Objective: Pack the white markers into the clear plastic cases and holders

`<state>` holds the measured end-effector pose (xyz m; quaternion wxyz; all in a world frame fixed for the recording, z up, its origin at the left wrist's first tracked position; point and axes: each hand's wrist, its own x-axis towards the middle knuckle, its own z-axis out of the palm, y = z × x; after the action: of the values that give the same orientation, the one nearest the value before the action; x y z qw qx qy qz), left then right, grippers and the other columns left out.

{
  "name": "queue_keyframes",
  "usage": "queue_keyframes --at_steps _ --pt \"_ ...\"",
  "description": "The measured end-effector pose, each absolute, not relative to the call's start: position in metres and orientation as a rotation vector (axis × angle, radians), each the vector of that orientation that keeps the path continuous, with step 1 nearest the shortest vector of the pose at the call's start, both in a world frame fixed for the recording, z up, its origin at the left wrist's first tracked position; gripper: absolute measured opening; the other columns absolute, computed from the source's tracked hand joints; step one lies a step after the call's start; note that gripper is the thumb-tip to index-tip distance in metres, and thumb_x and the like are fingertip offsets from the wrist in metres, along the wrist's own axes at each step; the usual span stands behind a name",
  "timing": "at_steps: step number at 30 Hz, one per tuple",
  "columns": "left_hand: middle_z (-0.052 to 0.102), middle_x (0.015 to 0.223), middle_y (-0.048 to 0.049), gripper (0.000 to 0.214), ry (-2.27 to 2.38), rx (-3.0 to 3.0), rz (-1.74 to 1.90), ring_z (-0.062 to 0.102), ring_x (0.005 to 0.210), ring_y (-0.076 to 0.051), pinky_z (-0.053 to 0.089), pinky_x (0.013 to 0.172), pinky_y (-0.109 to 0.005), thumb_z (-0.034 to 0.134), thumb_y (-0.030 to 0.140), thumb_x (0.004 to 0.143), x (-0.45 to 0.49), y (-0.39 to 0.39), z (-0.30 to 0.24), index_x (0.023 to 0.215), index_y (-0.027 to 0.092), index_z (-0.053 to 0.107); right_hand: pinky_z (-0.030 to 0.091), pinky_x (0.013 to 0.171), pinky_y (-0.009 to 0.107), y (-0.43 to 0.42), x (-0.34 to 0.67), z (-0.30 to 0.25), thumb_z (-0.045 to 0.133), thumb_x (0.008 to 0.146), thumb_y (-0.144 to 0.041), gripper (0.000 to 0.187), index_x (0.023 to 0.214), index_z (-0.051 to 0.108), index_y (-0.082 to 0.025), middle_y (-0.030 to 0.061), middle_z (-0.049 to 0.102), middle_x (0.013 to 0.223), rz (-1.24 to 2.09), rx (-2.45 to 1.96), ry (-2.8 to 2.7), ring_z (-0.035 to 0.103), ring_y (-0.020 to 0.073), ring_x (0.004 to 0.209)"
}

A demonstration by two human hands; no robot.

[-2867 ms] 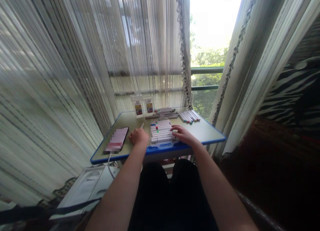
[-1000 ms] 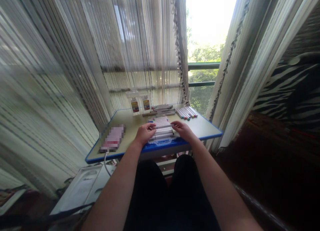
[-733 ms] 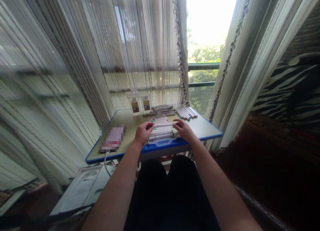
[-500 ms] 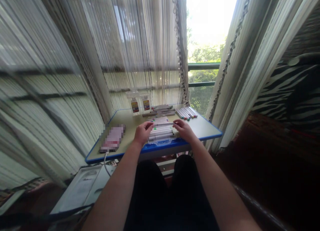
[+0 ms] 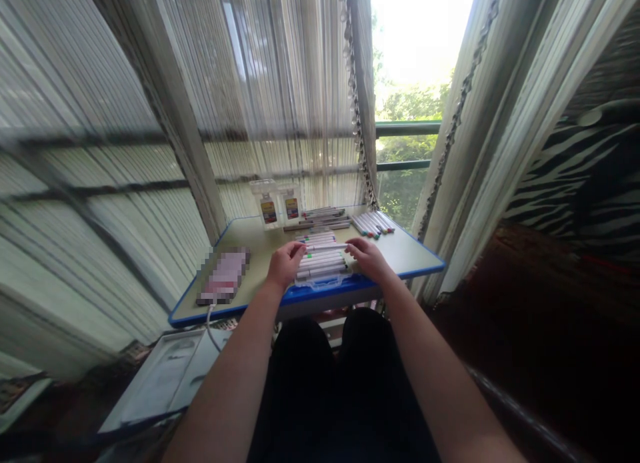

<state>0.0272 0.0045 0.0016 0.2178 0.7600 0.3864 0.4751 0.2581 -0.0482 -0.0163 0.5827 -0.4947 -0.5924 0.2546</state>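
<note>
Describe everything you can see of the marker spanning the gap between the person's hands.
The marker is slim and straight, with a pale, plastic-looking barrel; any print is too small to read. It runs roughly level, crosswise to the person, over the row of markers in the clear case. The left hand pinches one end, hiding it; the right hand's fingertips are at the other, contact unclear.

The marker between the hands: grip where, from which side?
Probably its two ends, coming in from left and right: the marker is slim and lies crosswise over the row of markers, with the left hand at one end and the right hand at the other.
</note>
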Motion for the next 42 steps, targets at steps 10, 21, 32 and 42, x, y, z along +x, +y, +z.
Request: queue_keyframes --at_steps 10,21,32,42 --pt "0.066 0.066 -0.0030 0.035 1.165 2.154 1.292 0.058 0.060 -0.014 0.042 0.060 -0.024 0.048 0.045 0.083 0.027 0.000 0.005 0.077 0.015 0.067 0.045 0.072 0.030 -0.053 0.258 -0.012 0.054 0.077 -0.046 0.030 0.087 0.061 -0.018 0.0032 0.067 0.078 0.587 -1.188 -1.432 0.059 0.0159 0.074" --pt "0.067 0.072 -0.0042 0.032 1.132 2.168 1.306 0.060 0.066 -0.015 0.044 0.064 -0.025 0.050 0.041 0.082 0.027 0.004 0.003 0.083 0.014 0.067 0.044 0.071 0.030 -0.053 0.257 -0.011 0.056 0.074 -0.045 0.031 0.086 0.062 -0.018 0.0019 0.065 0.073 0.654 -1.170 -1.386 0.059 0.0162 0.072" --pt "0.064 0.071 -0.0029 0.023 1.148 2.122 1.332 0.053 0.062 -0.013 0.043 0.061 -0.025 0.056 0.033 0.074 0.028 -0.006 0.007 0.082 0.015 0.068 0.044 0.070 0.030 -0.052 0.257 -0.013 0.063 0.068 -0.041 0.030 0.087 0.062 -0.018 0.0020 0.066 0.079 0.691 -1.164 -1.331 0.058 0.0156 0.074" --pt "0.056 0.057 -0.0001 0.016 1.134 2.106 1.306 0.049 0.056 -0.013 0.039 0.057 -0.026 0.052 0.026 0.065 0.022 -0.018 0.015 0.063 0.016 0.064 0.045 0.073 0.030 -0.063 0.255 -0.006 0.062 0.072 -0.042 0.028 0.086 0.067 -0.018 0.0027 0.068 0.080 0.681 -1.233 -1.487 0.059 0.0165 0.077"
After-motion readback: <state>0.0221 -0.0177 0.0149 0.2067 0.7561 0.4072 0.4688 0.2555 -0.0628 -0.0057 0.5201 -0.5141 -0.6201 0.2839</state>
